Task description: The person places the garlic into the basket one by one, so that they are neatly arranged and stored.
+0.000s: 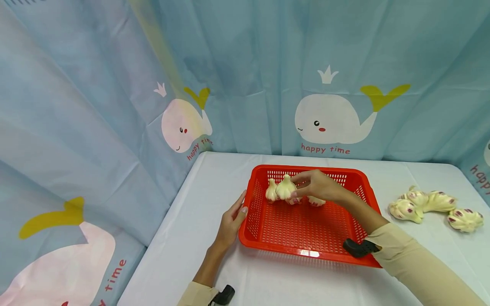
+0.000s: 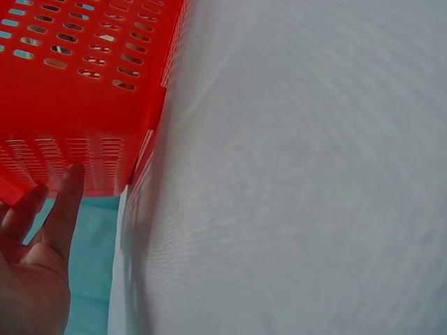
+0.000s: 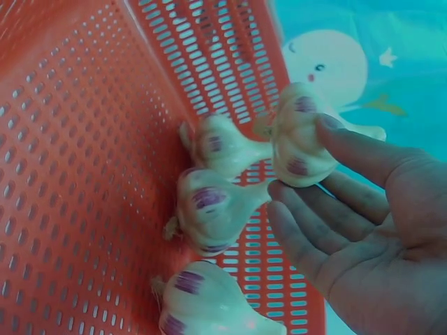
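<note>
A garlic bulb (image 1: 286,188) with purple marks is pinched between the thumb and fingers of my right hand (image 1: 319,185), up above the floor of the red plastic basket (image 1: 306,250). In the right wrist view, three more bulbs lie in a row along the basket's far wall: the farthest bulb (image 3: 220,146), the middle bulb (image 3: 209,209) and the nearest bulb (image 3: 206,303). On the basket's left side, my left hand (image 1: 229,223) rests with its thumb at the rim. Its fingers (image 2: 66,209) reach out straight along the outer wall.
Several more garlic bulbs (image 1: 419,199) lie on the white-covered table (image 1: 425,255) to the right of the basket, one bulb (image 1: 465,219) slightly apart. A blue curtain (image 1: 245,85) with printed whales hangs behind and to the left of the table.
</note>
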Motion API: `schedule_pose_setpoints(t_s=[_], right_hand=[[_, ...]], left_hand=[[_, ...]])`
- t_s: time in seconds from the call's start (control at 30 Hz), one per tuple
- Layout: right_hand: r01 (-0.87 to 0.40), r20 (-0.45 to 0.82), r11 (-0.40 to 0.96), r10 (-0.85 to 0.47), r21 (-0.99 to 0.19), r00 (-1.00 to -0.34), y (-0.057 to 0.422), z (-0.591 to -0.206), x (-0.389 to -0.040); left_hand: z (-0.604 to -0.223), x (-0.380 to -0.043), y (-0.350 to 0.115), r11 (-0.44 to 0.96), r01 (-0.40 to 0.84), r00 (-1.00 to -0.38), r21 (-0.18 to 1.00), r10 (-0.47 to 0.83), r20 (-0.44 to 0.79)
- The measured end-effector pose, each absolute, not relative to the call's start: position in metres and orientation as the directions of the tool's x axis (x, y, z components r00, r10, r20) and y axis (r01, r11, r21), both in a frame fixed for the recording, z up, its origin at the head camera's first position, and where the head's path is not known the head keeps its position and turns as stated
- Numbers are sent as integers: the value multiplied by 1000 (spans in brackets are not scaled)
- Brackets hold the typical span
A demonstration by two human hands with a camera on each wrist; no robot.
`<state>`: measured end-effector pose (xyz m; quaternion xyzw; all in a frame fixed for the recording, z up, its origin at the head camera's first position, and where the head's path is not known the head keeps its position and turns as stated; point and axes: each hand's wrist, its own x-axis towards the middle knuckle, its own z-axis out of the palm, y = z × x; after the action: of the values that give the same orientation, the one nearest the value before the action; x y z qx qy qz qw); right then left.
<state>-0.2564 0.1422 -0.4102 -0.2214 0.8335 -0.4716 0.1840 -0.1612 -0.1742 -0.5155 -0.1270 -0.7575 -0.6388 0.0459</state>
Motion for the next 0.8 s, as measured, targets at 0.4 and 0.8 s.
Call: schedule_pose_setpoints(t_s=[0.4,0.8], right_hand=[[-221,-112,443,-610,-869,-784,126,-422,-263],[-262,-122,446,-666,-856,-736,110,-426,-261]], left_hand=[[-510,-159,-173,154,250,-964,956,130,231],[-512,-160,-173,150,246,-965,958,133,227]])
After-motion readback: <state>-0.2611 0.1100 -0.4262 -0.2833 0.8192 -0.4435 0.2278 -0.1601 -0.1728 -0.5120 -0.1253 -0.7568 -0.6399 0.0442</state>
